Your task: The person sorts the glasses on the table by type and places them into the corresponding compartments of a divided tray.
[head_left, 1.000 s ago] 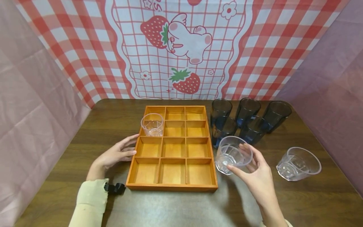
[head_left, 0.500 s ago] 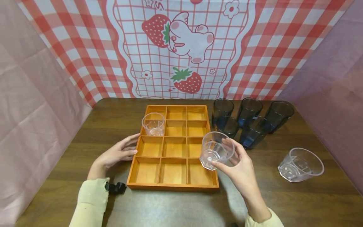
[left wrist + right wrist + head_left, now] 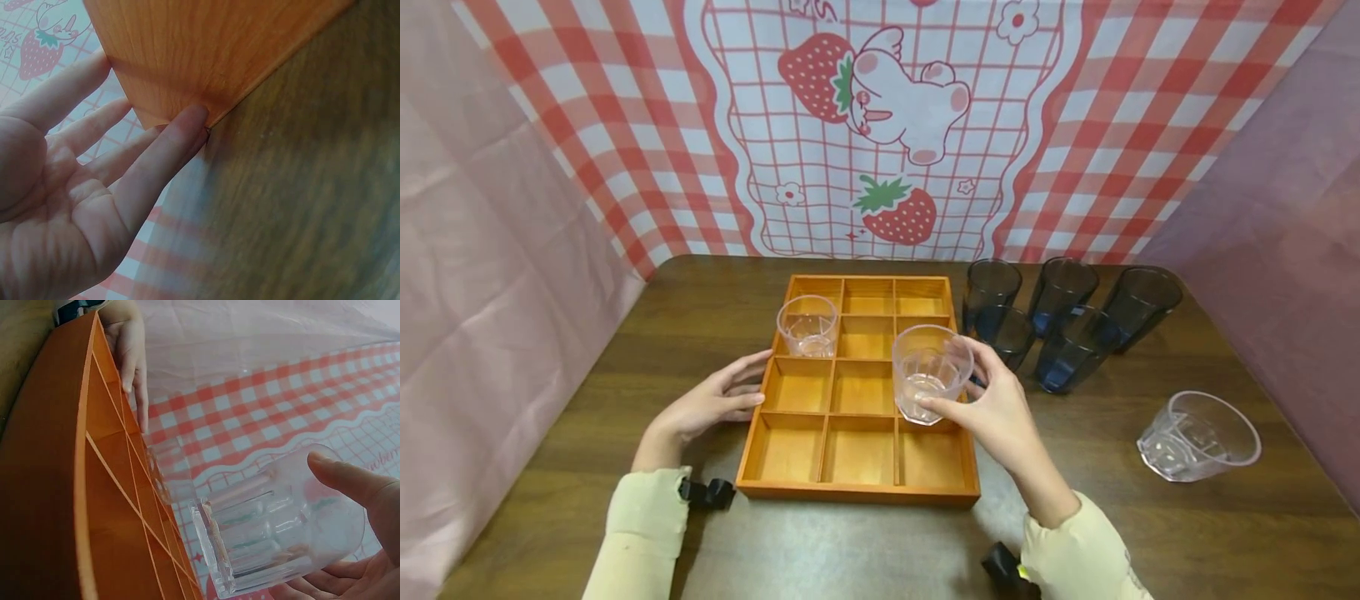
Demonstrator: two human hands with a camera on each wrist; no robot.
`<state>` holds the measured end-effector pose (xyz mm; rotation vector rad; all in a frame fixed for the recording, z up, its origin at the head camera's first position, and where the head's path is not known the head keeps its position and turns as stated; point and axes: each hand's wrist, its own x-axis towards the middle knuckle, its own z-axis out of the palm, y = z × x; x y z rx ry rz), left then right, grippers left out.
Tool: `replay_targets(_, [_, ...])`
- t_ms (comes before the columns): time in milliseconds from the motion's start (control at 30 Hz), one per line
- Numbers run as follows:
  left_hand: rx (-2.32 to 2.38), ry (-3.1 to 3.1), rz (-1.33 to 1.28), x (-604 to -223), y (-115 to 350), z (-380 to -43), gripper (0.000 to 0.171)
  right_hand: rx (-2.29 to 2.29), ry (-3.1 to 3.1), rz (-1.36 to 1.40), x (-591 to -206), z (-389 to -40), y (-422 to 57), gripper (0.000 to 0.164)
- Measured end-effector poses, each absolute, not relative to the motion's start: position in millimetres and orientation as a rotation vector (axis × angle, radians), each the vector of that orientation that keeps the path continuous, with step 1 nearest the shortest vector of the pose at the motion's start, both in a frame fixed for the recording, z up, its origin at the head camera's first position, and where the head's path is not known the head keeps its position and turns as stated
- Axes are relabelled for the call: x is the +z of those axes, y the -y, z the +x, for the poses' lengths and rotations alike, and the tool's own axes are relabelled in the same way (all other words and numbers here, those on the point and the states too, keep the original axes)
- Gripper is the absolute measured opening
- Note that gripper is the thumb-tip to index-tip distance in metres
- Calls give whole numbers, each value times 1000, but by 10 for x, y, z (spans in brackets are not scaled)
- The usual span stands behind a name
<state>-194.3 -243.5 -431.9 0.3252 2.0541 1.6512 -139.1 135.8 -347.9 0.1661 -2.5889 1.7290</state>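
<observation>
My right hand (image 3: 997,406) grips a clear faceted tumbler (image 3: 929,372) between thumb and fingers, holding it over the right side of the wooden compartment box (image 3: 857,492). In the right wrist view the tumbler (image 3: 281,525) shows its thick base turned toward the box (image 3: 80,456), a little apart from the dividers. A second clear tumbler (image 3: 807,327) sits in the left column of the box, second row from the back. With its fingers extended, my left hand (image 3: 711,404) touches the box's left side. The left wrist view shows those fingertips (image 3: 190,119) against the wooden wall (image 3: 187,50).
Several dark blue glasses (image 3: 1078,350) stand together right of the box, toward the back. Another clear tumbler (image 3: 1197,437) is on the table's right side. A checked strawberry cloth (image 3: 887,125) hangs behind the table (image 3: 820,550), with pink cloth (image 3: 512,250) at the left.
My right hand has carried the clear tumbler leftward from the table beside the box to above its right-hand compartments. The left hand stays at the box's side.
</observation>
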Motion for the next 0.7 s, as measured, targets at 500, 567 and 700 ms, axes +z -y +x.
replay_targets(500, [1650,-2049,298,-4322,2437,-1949,68,1603,2708,192,-3504,-1916,-1061,87])
replay_targets(567, [1650,-2049,297,-4322,2438,-1948,68,1600,2719,177,-3516,-1982,-1020,87])
replay_targets(700, [1655,-2046,304,-4312,2438,-1947,67,1566,2734,144,-3549,-2113,-947,89])
